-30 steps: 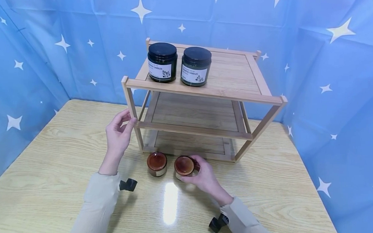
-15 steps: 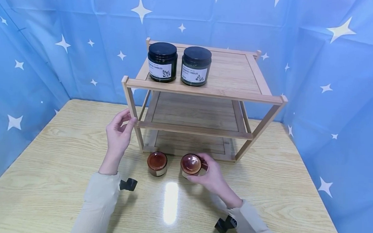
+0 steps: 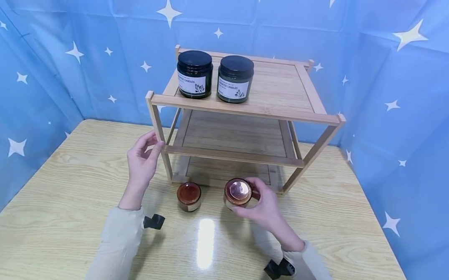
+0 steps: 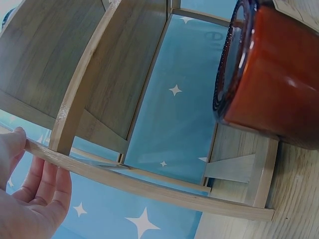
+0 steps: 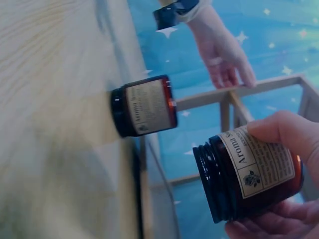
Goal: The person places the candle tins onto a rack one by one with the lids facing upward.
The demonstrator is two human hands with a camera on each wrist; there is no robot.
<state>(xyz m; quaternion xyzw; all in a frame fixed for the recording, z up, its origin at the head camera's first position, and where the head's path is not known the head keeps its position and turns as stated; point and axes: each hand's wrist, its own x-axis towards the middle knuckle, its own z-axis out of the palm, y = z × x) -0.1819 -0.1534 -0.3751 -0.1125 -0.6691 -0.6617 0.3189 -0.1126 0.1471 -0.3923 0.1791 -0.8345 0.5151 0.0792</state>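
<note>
My right hand holds an amber glass candle jar by its sides, thumb on the label in the right wrist view. Its dark threaded end points down toward the table, and a gap beneath shows it is raised. A matching amber jar stands upside down on the table, left of it, in front of the wooden rack. At the rack's left front post, my left hand pinches the wood between thumb and fingers.
Two dark green candle jars with black lids, a left one and a right one, stand on the rack's top shelf. Below are two lower shelves with front rails. A blue star-patterned curtain surrounds the wooden table.
My right hand has carried the amber jar rightward and up off the table, a little toward the rack. My left hand stays on the post, and the other jars have not moved.
</note>
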